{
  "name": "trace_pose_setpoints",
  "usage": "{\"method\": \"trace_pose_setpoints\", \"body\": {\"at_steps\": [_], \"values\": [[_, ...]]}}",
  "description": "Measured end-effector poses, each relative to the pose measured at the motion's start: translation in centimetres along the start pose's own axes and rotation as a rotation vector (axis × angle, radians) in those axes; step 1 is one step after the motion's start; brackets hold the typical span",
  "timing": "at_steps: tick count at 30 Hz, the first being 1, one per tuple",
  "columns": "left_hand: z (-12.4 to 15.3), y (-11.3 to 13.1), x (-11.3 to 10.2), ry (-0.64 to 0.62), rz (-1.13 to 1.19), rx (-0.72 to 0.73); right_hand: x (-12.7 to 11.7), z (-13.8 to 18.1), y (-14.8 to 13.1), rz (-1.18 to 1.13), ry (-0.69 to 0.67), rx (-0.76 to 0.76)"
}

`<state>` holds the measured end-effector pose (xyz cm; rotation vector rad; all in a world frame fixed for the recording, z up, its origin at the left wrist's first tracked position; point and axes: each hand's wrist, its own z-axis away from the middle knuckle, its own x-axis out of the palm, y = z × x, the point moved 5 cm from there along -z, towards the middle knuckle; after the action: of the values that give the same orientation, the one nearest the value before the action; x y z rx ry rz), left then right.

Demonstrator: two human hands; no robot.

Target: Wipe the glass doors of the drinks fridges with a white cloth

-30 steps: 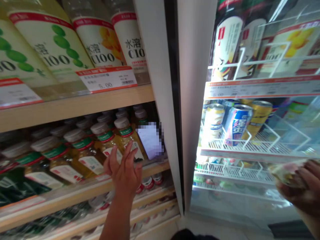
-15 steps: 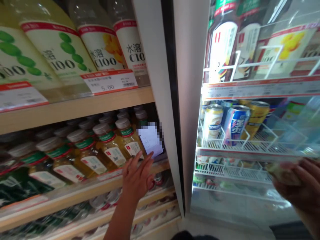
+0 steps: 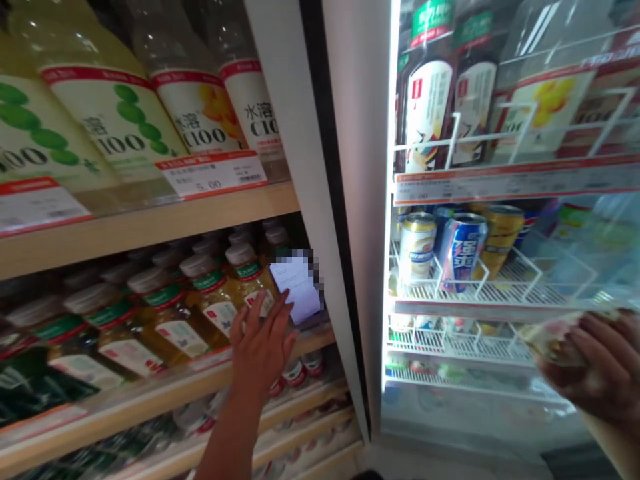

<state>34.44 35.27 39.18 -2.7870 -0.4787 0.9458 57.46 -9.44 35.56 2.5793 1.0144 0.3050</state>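
My left hand [image 3: 264, 340] reaches to the middle shelf with its fingers apart and holds nothing. One fingertip is at the edge of a lit phone [image 3: 295, 290], which leans at the shelf's right end; part of it is blurred out. Left of that stand clear bottles of yellowish drink [image 3: 220, 303] with white caps and green neck bands. On the right, my right hand [image 3: 603, 360] is closed around a crumpled pale cloth [image 3: 553, 337], in front of the lit fridge. Whether the cloth touches the glass I cannot tell.
Large juice bottles [image 3: 100, 120] fill the upper shelf [image 3: 200, 208], with price tags [image 3: 213, 173] along its edge. A grey upright panel [image 3: 295, 120] separates the shelving from the fridge. Inside the fridge, cans [image 3: 463, 250] and dark bottles [image 3: 427, 100] stand on white wire racks [image 3: 500, 287].
The view has shifted slightly, so the shelves sit further left. My left fingertips have moved a little up along the phone's edge. My right hand still grips the cloth.
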Motion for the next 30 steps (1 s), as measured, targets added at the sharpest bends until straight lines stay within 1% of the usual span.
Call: {"method": "trace_pose_setpoints", "body": {"at_steps": [4,7,9,11,15,17,19,22,24,26,28,30], "values": [[-0.3,-1.7,-1.8,0.154,-0.046,-0.122,0.0,0.4,0.1,-0.020,-0.006,0.023],[-0.1,-1.3,-2.9,0.241,-0.044,-0.113,0.0,0.7,0.0,-0.025,-0.021,0.020],[0.1,-0.7,-3.2,0.258,-0.040,-0.072,0.1,0.6,-0.1,-0.033,-0.039,0.010],[0.3,-0.3,-3.2,0.249,-0.036,-0.041,0.1,0.4,-0.1,-0.052,-0.056,0.012],[0.8,-0.2,-2.9,0.224,-0.041,-0.031,0.2,0.1,0.1,-0.065,-0.066,0.027],[1.0,0.8,-2.9,0.256,-0.012,0.005,0.3,0.2,0.0,-0.064,-0.069,0.034],[1.1,3.1,-2.9,0.295,0.078,0.065,0.4,0.3,-0.3,-0.036,-0.086,0.049],[0.3,8.2,-2.7,0.278,0.269,0.201,0.2,-0.4,-1.1,0.046,-0.141,0.034],[-0.8,11.8,-2.5,0.258,0.362,0.292,-0.1,-1.8,-1.2,0.086,-0.192,0.043],[-2.4,14.7,-2.3,0.275,0.427,0.331,-0.5,-4.0,-0.3,0.132,-0.200,0.108],[-4.3,17.2,-2.0,0.319,0.467,0.336,-1.1,-6.4,1.3,0.157,-0.158,0.180],[-6.3,19.5,-1.7,0.364,0.480,0.315,-1.5,-7.9,2.6,0.125,-0.119,0.212]]}}
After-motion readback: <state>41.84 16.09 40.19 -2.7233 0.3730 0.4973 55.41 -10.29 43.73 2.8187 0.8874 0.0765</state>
